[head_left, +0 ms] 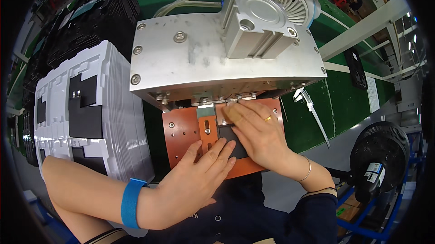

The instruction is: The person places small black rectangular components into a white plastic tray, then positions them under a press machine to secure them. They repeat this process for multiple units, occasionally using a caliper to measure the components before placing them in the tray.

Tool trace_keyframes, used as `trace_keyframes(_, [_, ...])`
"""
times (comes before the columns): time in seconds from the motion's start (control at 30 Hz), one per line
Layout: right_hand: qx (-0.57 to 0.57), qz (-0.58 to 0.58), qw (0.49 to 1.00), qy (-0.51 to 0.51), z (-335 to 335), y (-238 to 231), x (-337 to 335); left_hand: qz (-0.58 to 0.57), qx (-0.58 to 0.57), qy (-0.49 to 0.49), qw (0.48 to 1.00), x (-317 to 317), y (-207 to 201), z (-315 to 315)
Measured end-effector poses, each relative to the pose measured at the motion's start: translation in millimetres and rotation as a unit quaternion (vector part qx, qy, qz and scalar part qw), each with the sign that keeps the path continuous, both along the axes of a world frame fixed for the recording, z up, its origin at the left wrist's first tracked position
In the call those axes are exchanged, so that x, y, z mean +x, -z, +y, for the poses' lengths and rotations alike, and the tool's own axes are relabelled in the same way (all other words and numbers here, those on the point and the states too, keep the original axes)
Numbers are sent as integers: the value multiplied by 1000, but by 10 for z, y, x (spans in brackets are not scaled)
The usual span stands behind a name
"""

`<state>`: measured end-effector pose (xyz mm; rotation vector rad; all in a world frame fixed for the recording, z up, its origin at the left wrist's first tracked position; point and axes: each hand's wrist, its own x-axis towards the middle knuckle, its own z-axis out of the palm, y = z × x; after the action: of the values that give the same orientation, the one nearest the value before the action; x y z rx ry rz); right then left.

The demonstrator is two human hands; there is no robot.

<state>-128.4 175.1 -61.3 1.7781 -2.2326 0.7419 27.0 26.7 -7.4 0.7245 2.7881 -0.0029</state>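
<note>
A flat dark grey sheet piece (228,140) lies on the orange fixture plate (181,128) under a silver metal press (181,58). My left hand (195,171) has its fingers stretched out, their tips resting on the near left part of the sheet beside a slotted orange block (208,130). My right hand (256,130) bends over the fixture's far part, just below the press's front edge. Its fingers are drawn together and slightly blurred at the tips; what they pinch, if anything, is hidden.
Stacked white plastic trays (129,121) holding dark cut pieces (86,121) stand at left, with black trays (86,26) behind. A caliper (312,110) lies on the green bench (294,128) at right. A black fan (378,158) stands at the lower right.
</note>
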Motion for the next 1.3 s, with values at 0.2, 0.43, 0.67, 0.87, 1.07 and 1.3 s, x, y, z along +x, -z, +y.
trace_keyframes(0.2, [-23,-5,1000,7,106,34,-28,-6,-5,-5,1000,-5,-11,-18])
trace_keyframes(0.43, [19,49,997,57,62,-3,18,-7,-2,-7,1000,-15,-19,-7])
trace_keyframes(0.67, [29,-36,999,-26,80,36,-35,7,0,-5,1000,-3,11,-7])
trace_keyframes(0.87, [34,-45,998,5,96,-29,-11,2,3,-8,1000,-3,-3,-11])
trace_keyframes(1.07, [50,-147,988,1,461,-158,82,-9,46,-30,998,0,-2,-13])
trace_keyframes(1.3, [29,-137,990,-28,268,-68,-139,4,71,-83,994,-127,-39,-114])
